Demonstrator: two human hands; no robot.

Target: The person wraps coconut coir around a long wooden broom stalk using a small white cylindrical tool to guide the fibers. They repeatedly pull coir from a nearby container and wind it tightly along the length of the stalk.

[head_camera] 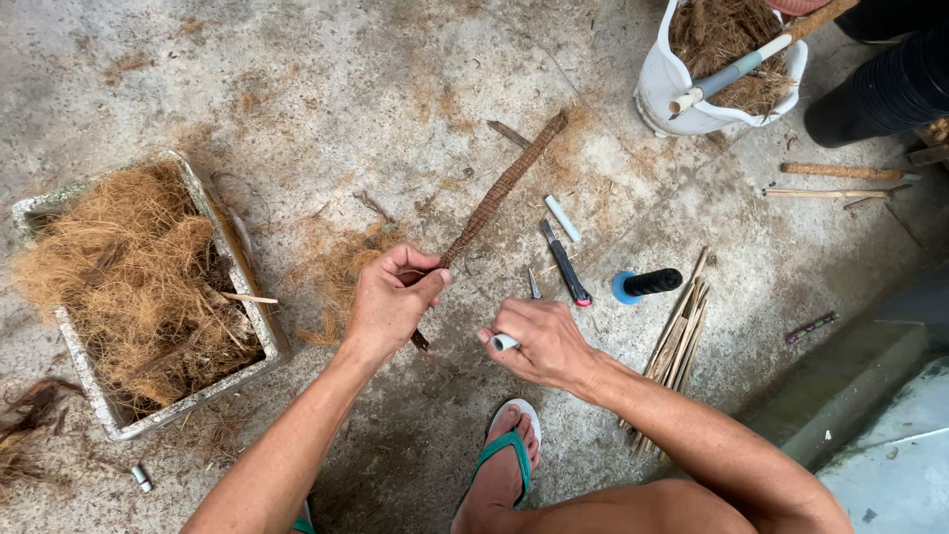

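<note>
Concrete floor (326, 89) | left hand (390, 297) grips long brown fibre-wrapped stick (504, 185) | right hand (539, 341) pinches white tube (504, 343)

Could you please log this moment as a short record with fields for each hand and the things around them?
Left hand: grips a long brown fibre-wrapped stick, held slanting above the floor.
Right hand: closed on a small white cylinder.
Left of hands: rough grey box full of tan coconut fibre.
Right of hands: black-handled knife, black thread spool, bundle of thin bamboo slivers.
Top right: white bag.
</note>
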